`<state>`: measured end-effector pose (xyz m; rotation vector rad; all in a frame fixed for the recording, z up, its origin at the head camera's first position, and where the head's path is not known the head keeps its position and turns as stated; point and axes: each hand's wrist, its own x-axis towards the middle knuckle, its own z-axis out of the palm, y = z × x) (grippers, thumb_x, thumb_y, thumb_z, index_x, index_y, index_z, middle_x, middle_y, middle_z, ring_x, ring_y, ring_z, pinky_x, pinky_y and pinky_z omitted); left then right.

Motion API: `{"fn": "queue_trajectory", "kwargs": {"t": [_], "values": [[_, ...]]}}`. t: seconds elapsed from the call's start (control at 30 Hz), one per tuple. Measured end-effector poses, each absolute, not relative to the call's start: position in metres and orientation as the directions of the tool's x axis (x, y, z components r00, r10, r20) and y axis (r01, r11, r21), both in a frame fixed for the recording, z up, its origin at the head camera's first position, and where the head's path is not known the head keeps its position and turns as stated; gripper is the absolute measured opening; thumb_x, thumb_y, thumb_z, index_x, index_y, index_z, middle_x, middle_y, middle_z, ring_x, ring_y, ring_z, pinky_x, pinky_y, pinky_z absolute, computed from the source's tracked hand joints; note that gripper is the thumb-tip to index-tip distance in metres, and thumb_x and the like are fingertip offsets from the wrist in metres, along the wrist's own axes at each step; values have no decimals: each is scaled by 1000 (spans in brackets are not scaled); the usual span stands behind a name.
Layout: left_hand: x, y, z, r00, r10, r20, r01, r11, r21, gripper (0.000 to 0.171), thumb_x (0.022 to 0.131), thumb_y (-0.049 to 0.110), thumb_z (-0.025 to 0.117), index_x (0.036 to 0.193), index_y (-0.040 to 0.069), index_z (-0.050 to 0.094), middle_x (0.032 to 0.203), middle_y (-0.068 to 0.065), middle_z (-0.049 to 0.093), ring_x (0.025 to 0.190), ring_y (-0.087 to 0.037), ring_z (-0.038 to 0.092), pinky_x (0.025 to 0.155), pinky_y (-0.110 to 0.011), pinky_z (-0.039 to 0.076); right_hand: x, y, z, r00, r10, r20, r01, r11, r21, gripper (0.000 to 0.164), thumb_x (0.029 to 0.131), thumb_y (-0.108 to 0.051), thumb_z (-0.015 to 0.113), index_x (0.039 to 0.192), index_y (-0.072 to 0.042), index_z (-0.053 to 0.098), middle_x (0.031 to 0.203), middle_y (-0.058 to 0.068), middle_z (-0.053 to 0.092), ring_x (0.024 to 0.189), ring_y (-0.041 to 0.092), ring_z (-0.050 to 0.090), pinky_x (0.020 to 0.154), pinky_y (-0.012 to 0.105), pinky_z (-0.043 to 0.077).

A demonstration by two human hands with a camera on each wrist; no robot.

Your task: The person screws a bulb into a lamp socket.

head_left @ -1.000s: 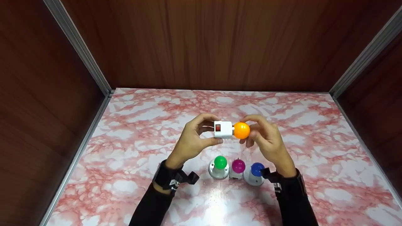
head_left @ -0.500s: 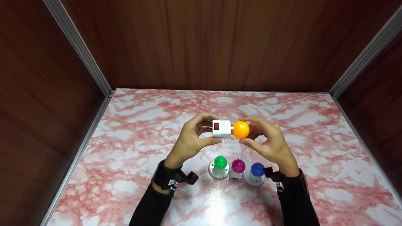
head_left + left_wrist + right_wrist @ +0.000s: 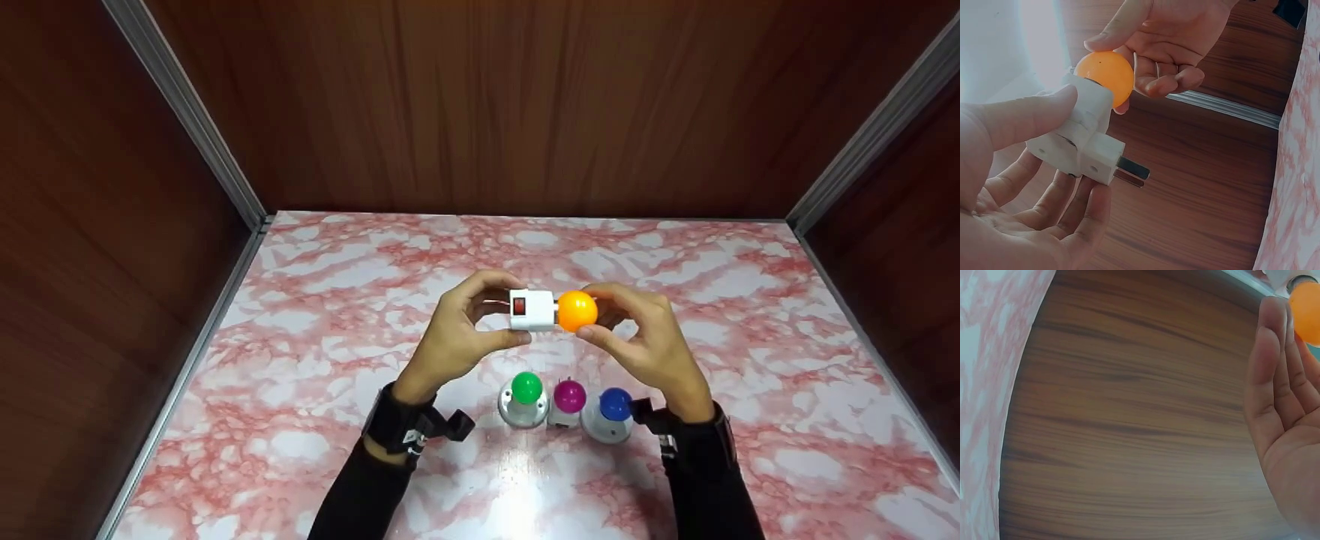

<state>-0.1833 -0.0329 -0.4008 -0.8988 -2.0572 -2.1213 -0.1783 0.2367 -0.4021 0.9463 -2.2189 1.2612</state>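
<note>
Raised over the table, my left hand (image 3: 457,334) holds a white plug-in lamp socket (image 3: 534,310) between thumb and fingers. A red rocker switch (image 3: 519,306) shows on its upper face. Two flat metal plug prongs (image 3: 1133,167) stick out of the socket in the left wrist view. An orange round bulb (image 3: 577,311) sits at the socket's right end, with its metal base (image 3: 1301,281) partly visible in the right wrist view. My right hand (image 3: 652,341) pinches the bulb with the thumb at its near side and a finger at its far side.
In front of me, a green bulb (image 3: 526,388) on a round white base, a magenta bulb (image 3: 570,396) on a small white holder and a blue bulb (image 3: 615,404) on another round base stand close together. Brown wood-grain panels (image 3: 480,105) wall the marbled table (image 3: 337,420).
The right thumb has shifted from the bulb's right side to its near side, and the right wrist has turned slightly. Socket and bulb stay almost in the same place; the left hand keeps its grip.
</note>
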Motion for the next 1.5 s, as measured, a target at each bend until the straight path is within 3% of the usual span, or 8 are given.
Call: {"fn": "queue_trajectory", "kwargs": {"t": [0.33, 0.5, 0.67, 0.83, 0.93, 1.07, 1.23, 1.5], "values": [[-183, -32, -401, -828, 354, 435, 424, -111, 899, 55, 80, -4, 88, 129, -2, 63, 125, -23, 68, 115, -24, 69, 107, -36, 61, -179, 237, -402, -683, -363, 634, -730, 385, -565, 38, 82, 4, 82, 118, -1, 74, 90, 11, 80, 69, 7, 69, 70, 11, 58], [-182, -32, -401, -837, 352, 420, 408, -110, 906, 56, 80, -4, 88, 131, -2, 63, 126, -23, 67, 113, -21, 69, 105, -32, 61, -178, 237, -402, -689, -352, 634, -724, 375, -579, 39, 83, 4, 82, 121, 0, 75, 97, 13, 81, 76, 7, 72, 73, 12, 60], [-182, -31, -400, -848, 349, 398, 382, -116, 917, 57, 81, -4, 87, 132, -2, 62, 126, -22, 66, 112, -19, 68, 102, -29, 61, -179, 237, -403, -674, -336, 657, -739, 312, -598, 45, 89, -12, 84, 130, 1, 72, 103, 17, 81, 86, 4, 74, 78, 13, 62], [-182, -31, -399, -853, 351, 385, 368, -117, 922, 57, 81, -4, 87, 132, -2, 62, 127, -22, 66, 113, -20, 67, 103, -29, 62, -181, 234, -402, -591, -322, 739, -805, 178, -566, 68, 80, -20, 94, 136, 5, 64, 129, 25, 68, 115, 16, 72, 98, 20, 62], [-182, -31, -399, -854, 356, 380, 365, -110, 924, 57, 82, -3, 87, 133, -1, 62, 128, -21, 66, 113, -20, 68, 103, -29, 62, -183, 231, -402, -501, -321, 803, -863, 114, -493, 59, 76, -10, 96, 125, 7, 66, 138, 31, 57, 125, 30, 67, 108, 27, 60], [-183, -30, -400, -851, 369, 374, 362, -105, 926, 57, 82, -2, 88, 133, 0, 62, 128, -21, 66, 114, -21, 68, 102, -30, 62, -185, 229, -403, -433, -326, 840, -898, 80, -432, 39, 81, -4, 90, 112, 4, 68, 135, 33, 54, 126, 33, 65, 109, 29, 59], [-183, -30, -400, -848, 378, 371, 362, -99, 927, 57, 82, -1, 88, 133, 0, 62, 127, -20, 66, 113, -22, 68, 101, -29, 62, -185, 229, -403, -421, -337, 842, -907, 134, -400, 27, 81, -1, 88, 103, 0, 71, 125, 28, 59, 119, 28, 64, 108, 25, 56], [-183, -29, -400, -850, 375, 370, 364, -88, 927, 57, 82, -1, 88, 133, 0, 63, 128, -20, 67, 114, -23, 69, 102, -29, 62, -185, 228, -402, -423, -342, 839, -905, 210, -371, 25, 80, -3, 87, 100, -3, 72, 115, 20, 64, 110, 29, 62, 106, 22, 53]]}}
